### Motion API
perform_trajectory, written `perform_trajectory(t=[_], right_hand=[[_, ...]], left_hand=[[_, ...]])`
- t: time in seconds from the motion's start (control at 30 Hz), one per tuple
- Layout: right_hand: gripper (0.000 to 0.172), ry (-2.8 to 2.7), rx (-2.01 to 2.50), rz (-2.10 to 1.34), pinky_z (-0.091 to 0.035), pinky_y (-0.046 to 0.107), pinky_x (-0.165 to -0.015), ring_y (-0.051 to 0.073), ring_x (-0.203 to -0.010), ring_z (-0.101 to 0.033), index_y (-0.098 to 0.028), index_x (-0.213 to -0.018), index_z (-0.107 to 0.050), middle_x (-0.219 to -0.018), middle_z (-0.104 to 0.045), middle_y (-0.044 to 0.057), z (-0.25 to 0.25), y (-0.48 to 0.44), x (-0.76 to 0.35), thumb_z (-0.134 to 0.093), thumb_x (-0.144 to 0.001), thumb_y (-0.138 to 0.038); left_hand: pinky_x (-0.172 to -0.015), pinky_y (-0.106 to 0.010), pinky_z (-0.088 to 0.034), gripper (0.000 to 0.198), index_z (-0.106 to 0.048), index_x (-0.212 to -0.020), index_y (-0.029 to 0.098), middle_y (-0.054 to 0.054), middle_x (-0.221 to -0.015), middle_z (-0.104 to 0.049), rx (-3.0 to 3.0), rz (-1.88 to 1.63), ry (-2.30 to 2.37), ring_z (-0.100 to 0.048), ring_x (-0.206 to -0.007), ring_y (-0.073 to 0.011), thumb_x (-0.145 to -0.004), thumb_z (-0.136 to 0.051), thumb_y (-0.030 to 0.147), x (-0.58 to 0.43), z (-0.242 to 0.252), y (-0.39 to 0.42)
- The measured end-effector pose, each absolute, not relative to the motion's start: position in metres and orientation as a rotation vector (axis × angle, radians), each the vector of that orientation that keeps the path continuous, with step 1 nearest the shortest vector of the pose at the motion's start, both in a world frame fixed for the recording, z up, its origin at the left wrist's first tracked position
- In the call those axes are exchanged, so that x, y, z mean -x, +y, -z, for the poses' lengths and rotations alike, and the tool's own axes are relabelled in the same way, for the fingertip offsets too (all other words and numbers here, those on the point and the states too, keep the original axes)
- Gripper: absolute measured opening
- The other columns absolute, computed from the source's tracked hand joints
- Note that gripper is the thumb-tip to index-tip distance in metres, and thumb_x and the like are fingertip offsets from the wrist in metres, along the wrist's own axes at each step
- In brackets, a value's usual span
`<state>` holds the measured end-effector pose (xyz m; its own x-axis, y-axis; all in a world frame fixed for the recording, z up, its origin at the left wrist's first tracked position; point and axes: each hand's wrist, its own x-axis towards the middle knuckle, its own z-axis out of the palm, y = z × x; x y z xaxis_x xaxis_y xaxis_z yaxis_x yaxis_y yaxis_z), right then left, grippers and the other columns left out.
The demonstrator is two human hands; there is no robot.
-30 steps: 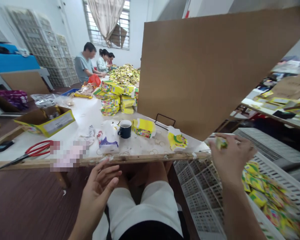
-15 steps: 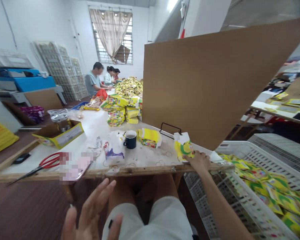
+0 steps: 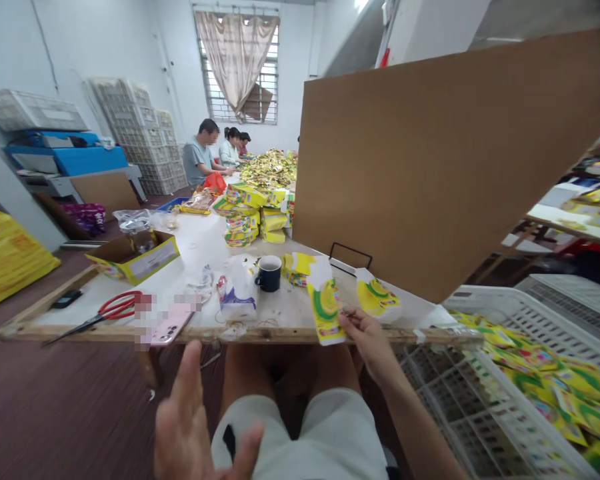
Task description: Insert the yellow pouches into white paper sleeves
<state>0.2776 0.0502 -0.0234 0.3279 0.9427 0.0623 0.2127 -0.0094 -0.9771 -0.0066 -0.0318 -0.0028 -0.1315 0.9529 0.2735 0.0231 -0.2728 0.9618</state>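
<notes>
Yellow packet (image 3: 326,310) pinched by right hand (image 3: 367,337).

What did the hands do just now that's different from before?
The right hand went from beside the white crate to the pile of flat cartons on the table, took hold of one yellow carton and pulled it toward the lap. The left hand stays open over the lap, holding nothing. The mug, red scissors and cardboard sheet have not moved.
</notes>
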Motion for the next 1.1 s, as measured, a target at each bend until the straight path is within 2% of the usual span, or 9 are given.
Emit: perform_trajectory(t=[0.07,0.13,0.2,0.3,0.57,0.73,0.87,0.97,1.1], right_hand=[[0.049,-1.058,1.221,-1.090,-0.051,0.035,-0.065,0.022,-0.067,-0.064,-0.019,-0.093,-0.059,-0.081,-0.069,0.006,0.018,0.042,-0.242,-0.070,-0.066,-0.059],[0.045,-0.986,1.012,-1.335,-0.051,0.034,-0.066,0.021,-0.066,-0.065,-0.019,-0.091,-0.059,-0.078,-0.069,0.005,0.014,0.033,-0.213,-0.078,-0.065,-0.051],[0.045,-0.924,0.926,-1.495,-0.050,0.031,-0.064,0.019,-0.064,-0.064,-0.020,-0.091,-0.059,-0.073,-0.068,0.002,0.013,0.023,-0.192,-0.082,-0.063,-0.045],[0.046,-0.830,0.863,-1.637,-0.047,0.025,-0.059,0.015,-0.060,-0.063,-0.020,-0.093,-0.057,-0.070,-0.066,-0.001,0.015,0.012,-0.174,-0.085,-0.062,-0.040],[0.042,-0.739,0.740,-1.805,-0.045,0.021,-0.065,0.012,-0.066,-0.062,-0.018,-0.088,-0.059,-0.072,-0.067,0.000,0.022,0.001,-0.153,-0.086,-0.062,-0.037],[0.033,-1.007,0.821,-1.651,-0.045,0.023,-0.070,0.014,-0.073,-0.060,-0.017,-0.088,-0.065,-0.080,-0.067,0.003,0.024,-0.001,-0.151,-0.077,-0.073,-0.044],[0.036,-1.212,0.865,-1.528,-0.046,0.030,-0.080,0.021,-0.087,-0.061,-0.017,-0.098,-0.066,-0.092,-0.067,0.006,0.021,-0.005,-0.151,-0.072,-0.077,-0.046],[0.039,-1.276,0.933,-1.482,-0.047,0.030,-0.076,0.023,-0.086,-0.061,-0.015,-0.100,-0.066,-0.089,-0.067,0.006,0.015,-0.008,-0.151,-0.072,-0.076,-0.046],[0.039,-1.329,1.026,-1.421,-0.047,0.027,-0.064,0.021,-0.074,-0.060,-0.013,-0.090,-0.069,-0.078,-0.066,0.005,0.012,-0.012,-0.150,-0.067,-0.079,-0.050]], left_hand=[[-0.116,-0.047,-0.019,0.084,-0.026,-0.143,0.039,0.007,-0.157,-0.014,-1.372,-1.559,1.144,-0.008,-0.143,-0.0306,-0.072,-0.072,0.036,0.001,-0.003,-0.026],[-0.116,-0.046,-0.019,0.069,-0.031,-0.143,0.032,-0.003,-0.153,-0.031,-1.330,-1.499,1.007,-0.023,-0.141,-0.0300,-0.081,-0.062,0.036,-0.006,-0.006,-0.016],[-0.112,-0.046,-0.028,0.062,-0.039,-0.140,0.025,-0.010,-0.143,-0.047,-1.181,-1.330,0.862,-0.037,-0.134,-0.0310,-0.083,-0.058,0.043,-0.010,-0.004,-0.006],[-0.104,-0.047,-0.038,0.058,-0.053,-0.129,0.019,-0.015,-0.130,-0.059,-0.925,-1.199,0.715,-0.046,-0.127,-0.0337,-0.081,-0.056,0.052,-0.009,0.001,0.004],[-0.103,-0.044,-0.040,0.041,-0.065,-0.115,0.020,-0.013,-0.123,-0.064,-0.721,-1.184,0.578,-0.052,-0.121,-0.0319,-0.080,-0.064,0.041,-0.003,0.010,0.001],[-0.101,-0.041,-0.043,0.041,-0.066,-0.115,0.021,-0.012,-0.119,-0.067,-0.792,-1.184,0.637,-0.055,-0.118,-0.0303,-0.079,-0.066,0.038,-0.002,0.015,0.004],[-0.096,-0.039,-0.047,0.039,-0.068,-0.111,0.019,-0.013,-0.112,-0.070,-0.833,-1.187,0.688,-0.059,-0.112,-0.0295,-0.077,-0.068,0.037,-0.004,0.015,0.006],[-0.089,-0.036,-0.050,0.035,-0.070,-0.106,0.018,-0.011,-0.104,-0.073,-0.781,-1.184,0.732,-0.064,-0.104,-0.0272,-0.077,-0.069,0.038,-0.006,0.011,0.005],[-0.078,-0.031,-0.053,0.033,-0.070,-0.098,0.015,-0.009,-0.093,-0.075,-0.757,-1.183,0.786,-0.068,-0.090,-0.0235,-0.075,-0.070,0.039,-0.009,0.010,0.003]])
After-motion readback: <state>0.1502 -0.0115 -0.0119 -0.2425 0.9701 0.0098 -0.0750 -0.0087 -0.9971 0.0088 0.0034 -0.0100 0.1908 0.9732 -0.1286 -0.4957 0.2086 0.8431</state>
